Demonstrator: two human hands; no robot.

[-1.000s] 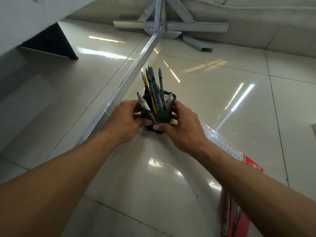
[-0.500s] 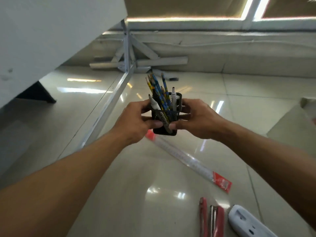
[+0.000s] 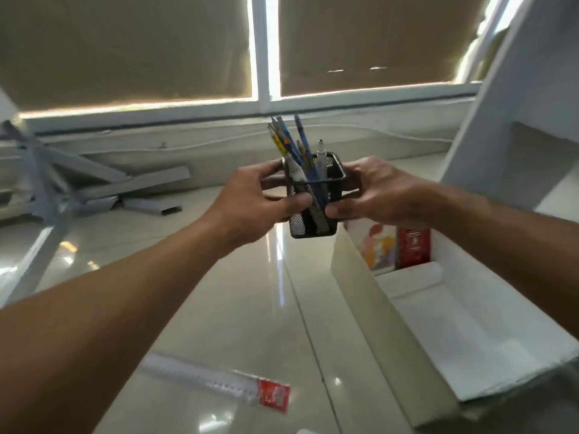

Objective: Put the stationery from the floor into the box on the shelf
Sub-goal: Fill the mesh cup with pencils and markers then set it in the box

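Observation:
A black mesh pen holder (image 3: 313, 225) full of several pencils and markers is up in the air, upright, at chest height. My left hand (image 3: 257, 202) grips its left side and my right hand (image 3: 372, 195) grips its right side. Just right of and below it is a white open box (image 3: 369, 296), with a red packet (image 3: 413, 247) and a colourful printed item (image 3: 377, 245) standing at its far end. A clear ruler (image 3: 216, 382) in a sleeve with a red label lies on the floor at the bottom.
Glossy tiled floor (image 3: 244, 302) spreads below. Grey metal frame pieces (image 3: 94, 186) lie at the back left under a window with drawn blinds. A white shelf upright (image 3: 513, 120) rises at the right, behind the box.
Both hands lifted the pen holder off the floor and carried it up and to the right. My view swung right, bringing the white box into sight.

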